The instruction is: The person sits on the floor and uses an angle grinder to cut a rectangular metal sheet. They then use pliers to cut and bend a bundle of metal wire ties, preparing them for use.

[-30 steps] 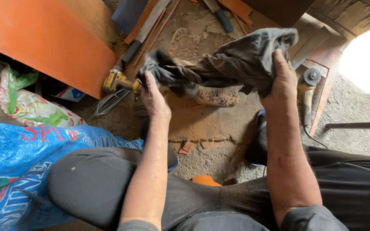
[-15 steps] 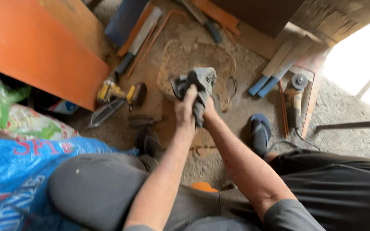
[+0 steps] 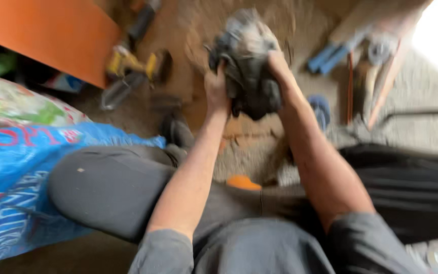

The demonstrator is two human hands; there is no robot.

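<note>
a: where is the grey cloth?
b: bunched between left hand and right hand, fingers of both clamped on it, above the dirt floor.
a: blur?
b: heavy; yellow tool hard to identify, blue sack cut off at the left edge.

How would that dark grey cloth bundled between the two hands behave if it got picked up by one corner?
The dark grey cloth is probably floppy: it sits crumpled into a ball between the left hand and right hand. It likely weighs little, held up clear of the floor. Lifted by a corner, it would probably unfurl and hang.
</note>
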